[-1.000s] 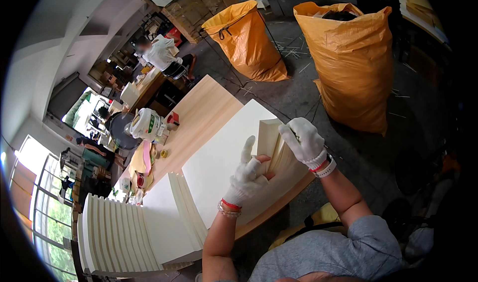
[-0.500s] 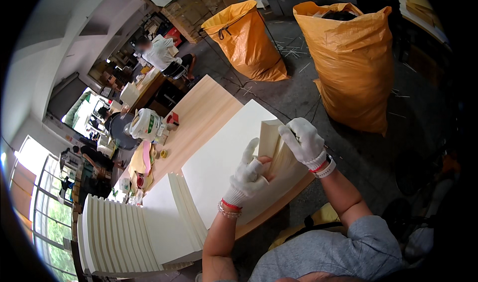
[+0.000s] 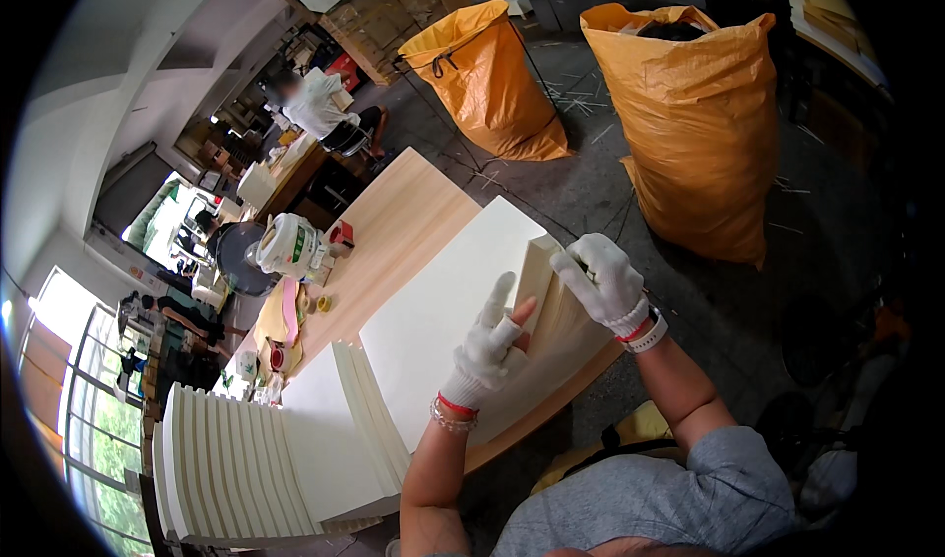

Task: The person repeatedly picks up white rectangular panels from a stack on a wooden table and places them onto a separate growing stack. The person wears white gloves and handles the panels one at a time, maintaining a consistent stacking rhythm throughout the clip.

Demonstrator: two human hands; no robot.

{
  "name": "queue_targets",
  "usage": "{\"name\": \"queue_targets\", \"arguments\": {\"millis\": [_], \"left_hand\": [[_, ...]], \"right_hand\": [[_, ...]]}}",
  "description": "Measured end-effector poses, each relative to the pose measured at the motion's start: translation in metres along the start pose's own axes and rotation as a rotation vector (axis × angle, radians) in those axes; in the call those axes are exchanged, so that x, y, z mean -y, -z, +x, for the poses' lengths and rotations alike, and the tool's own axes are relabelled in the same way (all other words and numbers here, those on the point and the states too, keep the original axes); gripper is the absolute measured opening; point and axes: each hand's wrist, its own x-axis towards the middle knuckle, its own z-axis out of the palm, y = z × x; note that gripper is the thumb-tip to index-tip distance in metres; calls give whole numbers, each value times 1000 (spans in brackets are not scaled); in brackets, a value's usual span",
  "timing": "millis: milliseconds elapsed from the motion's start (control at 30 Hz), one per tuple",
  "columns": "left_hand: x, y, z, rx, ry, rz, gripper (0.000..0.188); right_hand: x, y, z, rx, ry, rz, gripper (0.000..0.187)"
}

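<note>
A long cream board piece (image 3: pixel 535 271) with raised side strips lies on a large white sheet (image 3: pixel 433 306) near the table's right edge. My right hand (image 3: pixel 602 279), in a white knit glove, has its fingers curled against the far right edge of the board piece. Whether something small is tucked inside those fingers is hidden. My left hand (image 3: pixel 484 348), gloved with bare fingertips showing, is spread at the near left side of the piece. Its fingers are apart, close to the strip, and hold nothing.
Stacked white boards (image 3: pixel 226 459) rise at the lower left. Beyond the sheet, the wooden table (image 3: pixel 413 203) carries a white tub (image 3: pixel 287 245), a red tape dispenser (image 3: pixel 341 234) and papers. Two orange sacks (image 3: pixel 689 134) stand on the floor. A seated person (image 3: pixel 320 104) works farther back.
The upright cream side strip now leans lower and looks narrower. My left fingers have come off it and spread. The right hand has hardly moved.
</note>
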Motion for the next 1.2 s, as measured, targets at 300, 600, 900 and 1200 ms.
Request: {"name": "queue_targets", "arguments": {"millis": [300,600,900,1200], "left_hand": [[1,-8,0,-61,41,-15,47],[-2,-1,1,-25,-18,12,52],[-1,-9,-1,-78,45,14,50],[-1,-8,-1,-57,89,2,55]], "right_hand": [[-1,-3,-2,-37,-36,0,26],[-3,1,-3,-3,-25,23,28],[-4,-3,-3,-40,-56,15,29],[-5,-3,-4,-53,-46,21,28]]}}
